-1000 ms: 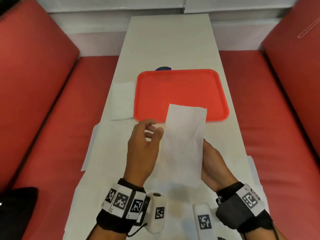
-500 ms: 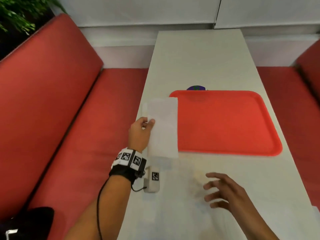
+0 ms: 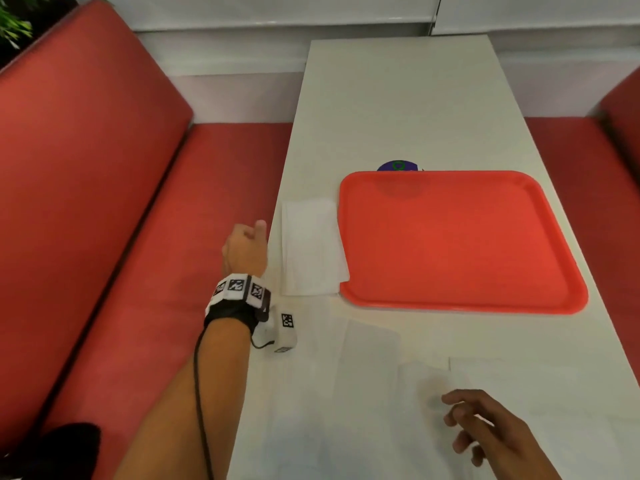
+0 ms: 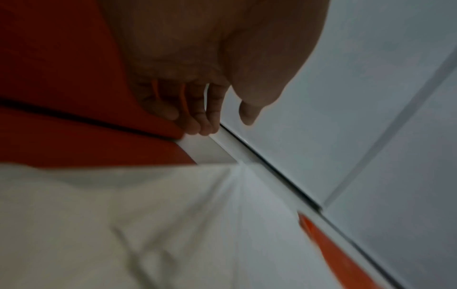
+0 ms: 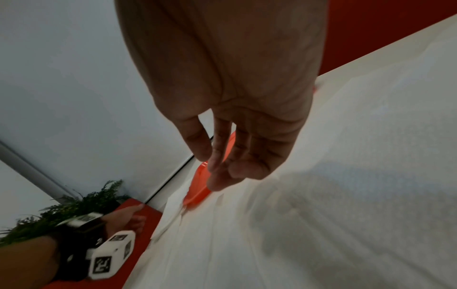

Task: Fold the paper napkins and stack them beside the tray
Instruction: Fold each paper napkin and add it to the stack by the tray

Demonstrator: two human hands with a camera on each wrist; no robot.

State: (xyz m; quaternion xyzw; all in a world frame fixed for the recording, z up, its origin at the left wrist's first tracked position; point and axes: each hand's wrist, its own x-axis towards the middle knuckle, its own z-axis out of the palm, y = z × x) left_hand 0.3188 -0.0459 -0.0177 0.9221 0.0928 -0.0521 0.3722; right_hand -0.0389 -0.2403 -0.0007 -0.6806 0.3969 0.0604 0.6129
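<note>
From the head view, the stack of folded napkins point(image 3: 311, 247) is seen on the counter point(image 3: 398, 98), just right of the left hand point(image 3: 244, 249) and touching the tray point(image 3: 460, 303). Unfolded napkins point(image 3: 374, 382) lie ahead of the right hand point(image 3: 485, 424).

In the left wrist view, loosely curled fingers point(image 4: 197, 111) holding nothing are shown.

In the right wrist view, relaxed, empty fingers point(image 5: 220, 156) are seen above thin sheets, judged light, limp and easily torn; an edge or corner is best pinched.

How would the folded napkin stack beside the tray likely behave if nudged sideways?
The folded napkin stack looks thin and light, so it would probably slide easily. Its layers already sit slightly offset, so they would likely fan apart. One corner overlaps the tray rim and might catch.
</note>
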